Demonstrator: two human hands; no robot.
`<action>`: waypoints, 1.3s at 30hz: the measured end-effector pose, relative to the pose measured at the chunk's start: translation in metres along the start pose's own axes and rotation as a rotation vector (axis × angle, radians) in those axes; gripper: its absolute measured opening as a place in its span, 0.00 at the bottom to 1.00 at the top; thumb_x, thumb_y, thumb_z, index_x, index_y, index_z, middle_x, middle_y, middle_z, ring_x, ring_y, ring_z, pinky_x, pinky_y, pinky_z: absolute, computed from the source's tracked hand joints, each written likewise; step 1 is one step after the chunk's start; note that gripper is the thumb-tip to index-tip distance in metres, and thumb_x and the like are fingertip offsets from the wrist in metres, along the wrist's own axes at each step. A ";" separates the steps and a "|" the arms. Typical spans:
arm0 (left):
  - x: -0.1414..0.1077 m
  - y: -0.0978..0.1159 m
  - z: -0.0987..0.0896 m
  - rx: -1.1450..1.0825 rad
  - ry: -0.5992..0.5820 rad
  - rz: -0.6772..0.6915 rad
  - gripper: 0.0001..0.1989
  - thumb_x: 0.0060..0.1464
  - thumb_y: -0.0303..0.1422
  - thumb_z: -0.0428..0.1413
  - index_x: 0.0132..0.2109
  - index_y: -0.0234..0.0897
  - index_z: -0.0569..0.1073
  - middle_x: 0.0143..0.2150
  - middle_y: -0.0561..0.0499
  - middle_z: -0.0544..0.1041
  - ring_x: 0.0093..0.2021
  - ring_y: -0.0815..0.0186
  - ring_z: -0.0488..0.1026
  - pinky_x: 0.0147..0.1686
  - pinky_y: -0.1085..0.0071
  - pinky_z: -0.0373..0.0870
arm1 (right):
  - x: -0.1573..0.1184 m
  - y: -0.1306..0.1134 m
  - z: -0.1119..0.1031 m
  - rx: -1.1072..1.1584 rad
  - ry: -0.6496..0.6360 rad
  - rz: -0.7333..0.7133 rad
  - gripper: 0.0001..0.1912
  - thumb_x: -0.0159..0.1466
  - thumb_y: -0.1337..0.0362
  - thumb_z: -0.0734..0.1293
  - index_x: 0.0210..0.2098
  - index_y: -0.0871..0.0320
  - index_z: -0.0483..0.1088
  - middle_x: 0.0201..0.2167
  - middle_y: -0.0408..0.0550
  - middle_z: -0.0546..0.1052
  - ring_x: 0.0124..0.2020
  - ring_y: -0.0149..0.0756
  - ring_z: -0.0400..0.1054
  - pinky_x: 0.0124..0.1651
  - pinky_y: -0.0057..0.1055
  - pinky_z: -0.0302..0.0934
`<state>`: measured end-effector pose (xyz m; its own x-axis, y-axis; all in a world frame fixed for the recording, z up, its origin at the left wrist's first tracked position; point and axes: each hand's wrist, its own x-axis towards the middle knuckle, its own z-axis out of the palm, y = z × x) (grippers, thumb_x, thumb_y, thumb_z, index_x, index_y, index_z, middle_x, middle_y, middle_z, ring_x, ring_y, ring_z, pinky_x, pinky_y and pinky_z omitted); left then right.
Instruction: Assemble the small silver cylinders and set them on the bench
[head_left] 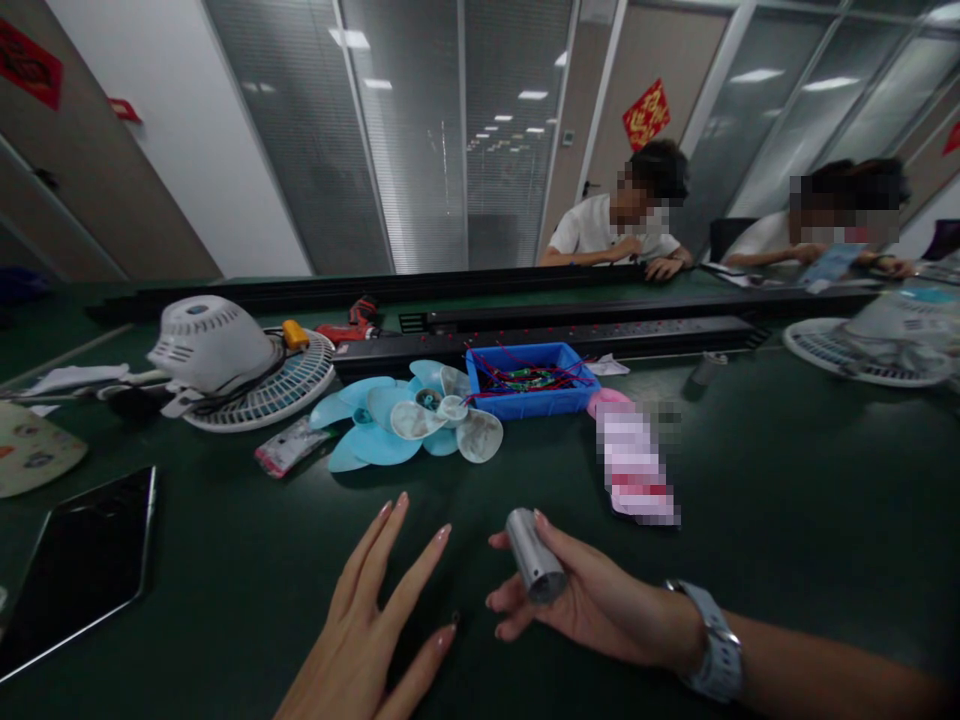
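Note:
A short silver metal tube (534, 556) is gripped in my right hand (596, 605), tilted, with its hollow end toward me and a small hole near that end. The thumb lies along its upper side and the fingers curl below it. My left hand (379, 610) hovers palm down over the dark green table (247, 590), fingers spread, holding nothing. A tiny dark ring-like piece (456, 619) shows by the left thumb tip; whether they touch, I cannot tell. Beyond the left hand lie light blue fan blades (382, 425) and a translucent white fan blade (480, 435).
Behind the blades stands a blue bin (536, 398) with wires and circuit boards. Fan heads (214, 345) lie left and far right, near a red drill (360, 322). A tablet (82, 560), another metal cylinder (706, 368) and long black strips (555, 335) rest around. People sit opposite.

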<state>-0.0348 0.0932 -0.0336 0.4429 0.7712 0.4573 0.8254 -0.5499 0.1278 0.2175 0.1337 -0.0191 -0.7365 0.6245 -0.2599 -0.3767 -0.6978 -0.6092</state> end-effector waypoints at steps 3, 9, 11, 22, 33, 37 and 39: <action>0.001 0.001 -0.001 -0.001 -0.001 -0.018 0.32 0.62 0.34 0.51 0.70 0.48 0.50 0.74 0.47 0.43 0.68 0.46 0.53 0.59 0.51 0.67 | -0.001 0.001 0.001 0.002 0.015 -0.043 0.28 0.65 0.48 0.65 0.54 0.64 0.65 0.41 0.57 0.80 0.46 0.44 0.75 0.61 0.49 0.52; 0.001 0.004 -0.002 0.003 -0.015 -0.015 0.32 0.62 0.33 0.50 0.70 0.48 0.50 0.74 0.46 0.42 0.69 0.46 0.52 0.59 0.50 0.66 | -0.003 0.001 0.001 -0.010 0.042 -0.054 0.28 0.62 0.58 0.71 0.57 0.61 0.62 0.49 0.57 0.77 0.53 0.44 0.71 0.65 0.48 0.47; 0.001 0.004 -0.002 0.007 -0.026 -0.036 0.32 0.63 0.33 0.50 0.70 0.48 0.50 0.74 0.46 0.42 0.69 0.46 0.51 0.59 0.50 0.66 | -0.003 0.001 0.001 -0.017 0.032 -0.056 0.27 0.62 0.59 0.71 0.57 0.60 0.62 0.49 0.57 0.77 0.52 0.44 0.72 0.65 0.48 0.48; 0.001 0.003 -0.001 -0.004 -0.009 -0.036 0.32 0.63 0.36 0.49 0.71 0.46 0.48 0.74 0.47 0.42 0.69 0.46 0.52 0.60 0.51 0.66 | -0.005 0.001 0.001 -0.071 0.001 -0.034 0.21 0.60 0.61 0.73 0.52 0.60 0.71 0.46 0.52 0.78 0.47 0.41 0.75 0.58 0.43 0.60; -0.001 0.002 -0.001 -0.028 -0.017 -0.056 0.32 0.64 0.36 0.48 0.71 0.47 0.47 0.74 0.48 0.42 0.69 0.47 0.51 0.60 0.51 0.65 | -0.003 0.006 -0.009 -0.337 -0.024 -0.052 0.31 0.43 0.73 0.80 0.47 0.55 0.75 0.45 0.47 0.79 0.50 0.37 0.72 0.54 0.38 0.62; -0.001 -0.001 0.000 -0.033 -0.021 -0.024 0.33 0.63 0.37 0.49 0.71 0.46 0.47 0.74 0.48 0.42 0.69 0.47 0.52 0.60 0.51 0.66 | -0.005 0.001 0.000 -0.212 -0.005 -0.018 0.25 0.56 0.64 0.76 0.52 0.57 0.72 0.44 0.49 0.79 0.49 0.38 0.73 0.55 0.37 0.61; -0.001 -0.001 0.001 -0.032 -0.018 -0.028 0.33 0.63 0.38 0.49 0.71 0.47 0.47 0.74 0.48 0.43 0.69 0.47 0.52 0.59 0.51 0.66 | -0.005 -0.001 0.002 -0.122 0.012 -0.010 0.23 0.61 0.58 0.72 0.54 0.60 0.71 0.42 0.51 0.79 0.48 0.40 0.74 0.56 0.39 0.60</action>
<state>-0.0360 0.0935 -0.0345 0.4265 0.7918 0.4372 0.8259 -0.5380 0.1686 0.2200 0.1305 -0.0155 -0.7257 0.6362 -0.2619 -0.3125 -0.6440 -0.6983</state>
